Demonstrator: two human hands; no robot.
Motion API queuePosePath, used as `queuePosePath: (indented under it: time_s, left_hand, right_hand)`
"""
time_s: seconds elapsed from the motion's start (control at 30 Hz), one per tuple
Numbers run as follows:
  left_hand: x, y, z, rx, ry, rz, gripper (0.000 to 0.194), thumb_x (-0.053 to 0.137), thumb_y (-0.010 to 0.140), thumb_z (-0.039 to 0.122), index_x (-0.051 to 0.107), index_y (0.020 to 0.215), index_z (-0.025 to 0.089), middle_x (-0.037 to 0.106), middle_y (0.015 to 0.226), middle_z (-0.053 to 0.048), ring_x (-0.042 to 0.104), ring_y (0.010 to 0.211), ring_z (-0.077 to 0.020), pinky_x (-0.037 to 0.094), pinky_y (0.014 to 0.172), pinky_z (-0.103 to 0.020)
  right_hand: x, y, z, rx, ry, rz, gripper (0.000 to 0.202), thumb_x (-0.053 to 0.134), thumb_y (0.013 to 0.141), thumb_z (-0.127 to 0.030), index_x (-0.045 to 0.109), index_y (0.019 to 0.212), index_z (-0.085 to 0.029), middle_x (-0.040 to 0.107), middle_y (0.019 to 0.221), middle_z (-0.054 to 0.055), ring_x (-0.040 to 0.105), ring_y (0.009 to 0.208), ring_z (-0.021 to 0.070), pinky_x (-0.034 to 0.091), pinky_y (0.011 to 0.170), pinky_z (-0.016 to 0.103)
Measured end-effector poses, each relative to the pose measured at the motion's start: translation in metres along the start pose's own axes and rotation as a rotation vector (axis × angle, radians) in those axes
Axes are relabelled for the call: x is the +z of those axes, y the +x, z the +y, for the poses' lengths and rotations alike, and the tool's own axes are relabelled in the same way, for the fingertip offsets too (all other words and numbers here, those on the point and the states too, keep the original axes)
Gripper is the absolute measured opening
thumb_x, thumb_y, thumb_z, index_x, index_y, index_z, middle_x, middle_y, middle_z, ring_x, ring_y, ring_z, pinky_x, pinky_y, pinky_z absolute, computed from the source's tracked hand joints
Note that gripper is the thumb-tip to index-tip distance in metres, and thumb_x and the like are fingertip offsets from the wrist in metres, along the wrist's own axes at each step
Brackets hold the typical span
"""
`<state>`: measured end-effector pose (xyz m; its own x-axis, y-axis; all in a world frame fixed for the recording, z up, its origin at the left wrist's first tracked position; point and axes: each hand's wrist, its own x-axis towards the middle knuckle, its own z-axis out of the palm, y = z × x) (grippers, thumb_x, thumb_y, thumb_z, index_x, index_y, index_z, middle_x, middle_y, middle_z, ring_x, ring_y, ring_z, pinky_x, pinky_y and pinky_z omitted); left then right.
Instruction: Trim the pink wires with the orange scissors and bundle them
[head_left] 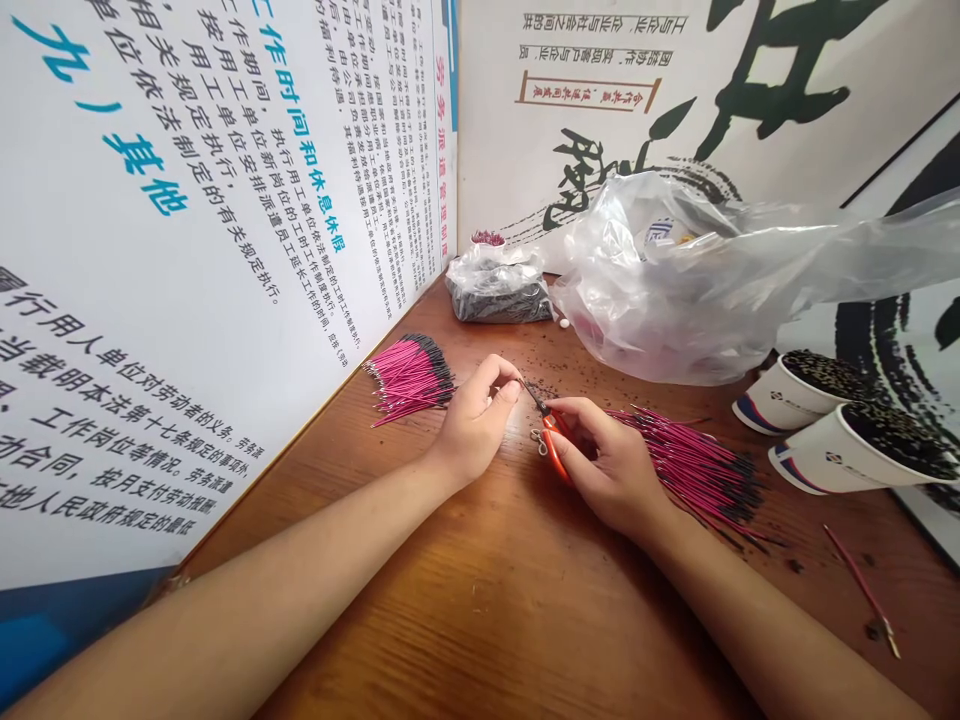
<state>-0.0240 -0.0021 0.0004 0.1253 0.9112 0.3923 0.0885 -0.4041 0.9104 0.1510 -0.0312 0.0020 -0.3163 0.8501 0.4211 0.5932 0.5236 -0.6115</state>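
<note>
My left hand (pixel 476 418) is closed in a pinch above the middle of the table. A thin reddish bit like a wire shows at its fingertips, mostly hidden by the fingers. My right hand (pixel 613 468) grips a pair of small orange-handled cutting pliers (pixel 553 445), their dark jaws pointing up and left to the left fingertips. Whether the jaws touch the wire I cannot tell. Beyond the left hand lies a fanned bundle of magenta wires (pixel 409 380) with black ends. Another loose pile of magenta, black-ended wires (pixel 694 465) lies right of the right hand.
Two paper cups (pixel 806 470) filled with small dark pieces stand at the right. A large clear plastic bag (pixel 675 290) and a smaller bag of black pieces (pixel 499 290) sit at the back. One single wire (pixel 862 585) lies front right. Printed panels (pixel 262 250) border the wooden table (pixel 450 600).
</note>
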Motion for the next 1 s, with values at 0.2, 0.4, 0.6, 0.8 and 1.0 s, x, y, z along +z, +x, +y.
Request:
queuePosePath:
  time_s: [0.2, 0.4, 0.6, 0.8, 1.0]
  left_hand:
    - [0.0005, 0.0005, -0.0008, -0.017, -0.019, 0.002, 0.009, 0.045, 0.092, 0.019, 0.049, 0.084, 0.019, 0.048, 0.079, 0.001, 0.046, 0.077, -0.0141, 0.038, 0.075, -0.027]
    - [0.0001, 0.0009, 0.0004, -0.023, -0.015, 0.000, 0.010, 0.045, 0.092, 0.019, 0.049, 0.083, 0.019, 0.049, 0.079, 0.001, 0.046, 0.077, -0.0144, 0.038, 0.074, -0.027]
    - [-0.0004, 0.0007, -0.0012, -0.025, -0.016, -0.007, 0.009, 0.045, 0.092, 0.021, 0.051, 0.085, 0.019, 0.049, 0.079, 0.001, 0.046, 0.076, -0.0143, 0.038, 0.074, -0.027]
    - [0.0000, 0.0007, 0.0010, -0.035, -0.021, -0.002, 0.011, 0.045, 0.092, 0.020, 0.050, 0.083, 0.019, 0.048, 0.077, 0.001, 0.046, 0.075, -0.0142, 0.038, 0.073, -0.027]
    - [0.0000, 0.0007, 0.0021, -0.031, -0.024, 0.003, 0.011, 0.045, 0.092, 0.019, 0.051, 0.083, 0.019, 0.049, 0.078, 0.000, 0.048, 0.077, -0.0147, 0.039, 0.074, -0.027]
  right_hand:
    - [0.0014, -0.0008, 0.0020, 0.016, 0.031, -0.015, 0.018, 0.053, 0.092, -0.027, 0.058, 0.108, -0.019, 0.062, 0.077, 0.000, 0.057, 0.066, 0.0132, 0.042, 0.062, 0.024]
    - [0.0024, 0.0005, 0.0013, 0.026, 0.033, -0.029, 0.018, 0.053, 0.091, -0.024, 0.057, 0.108, -0.020, 0.060, 0.076, -0.001, 0.056, 0.065, 0.0127, 0.042, 0.062, 0.024]
    - [0.0018, 0.0009, 0.0006, 0.024, 0.019, -0.032, 0.019, 0.053, 0.091, -0.024, 0.056, 0.108, -0.019, 0.061, 0.076, -0.001, 0.056, 0.065, 0.0127, 0.042, 0.062, 0.024]
    - [0.0020, 0.0000, 0.0015, 0.009, 0.007, -0.031, 0.018, 0.052, 0.094, -0.027, 0.057, 0.110, -0.021, 0.063, 0.080, 0.000, 0.058, 0.070, 0.0137, 0.043, 0.065, 0.024]
    - [0.0015, -0.0004, 0.0014, 0.028, 0.012, -0.006, 0.019, 0.052, 0.092, -0.026, 0.056, 0.110, -0.020, 0.063, 0.080, 0.001, 0.058, 0.069, 0.0145, 0.044, 0.065, 0.025]
